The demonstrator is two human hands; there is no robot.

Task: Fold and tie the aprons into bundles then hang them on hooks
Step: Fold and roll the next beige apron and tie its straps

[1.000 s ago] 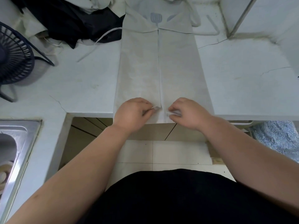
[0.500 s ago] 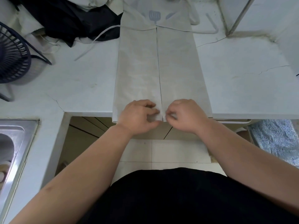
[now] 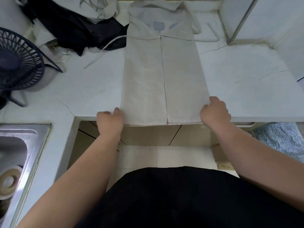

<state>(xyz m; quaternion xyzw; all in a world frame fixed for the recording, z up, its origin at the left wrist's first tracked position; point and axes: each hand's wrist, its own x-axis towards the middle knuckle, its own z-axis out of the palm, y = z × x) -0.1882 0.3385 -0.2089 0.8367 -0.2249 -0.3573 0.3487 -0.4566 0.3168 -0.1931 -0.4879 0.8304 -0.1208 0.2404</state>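
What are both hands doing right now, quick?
Left hand: closed, pinching the near left corner of the folded apron.
Right hand: closed, gripping the apron's near right corner.

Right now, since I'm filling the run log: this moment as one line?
apron: flat on counter, sides folded in | left hand: grips near-left corner | right hand: grips near-right corner

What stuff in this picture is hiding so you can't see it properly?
All in the head view:
- Apron: its top end is cut off by the upper edge.
- Left hand and right hand: fingertips are hidden by the hands' own backs where they grip the apron's sides.
- Fan and sink: both are cut off by the left edge.
- Hooks: none in view.
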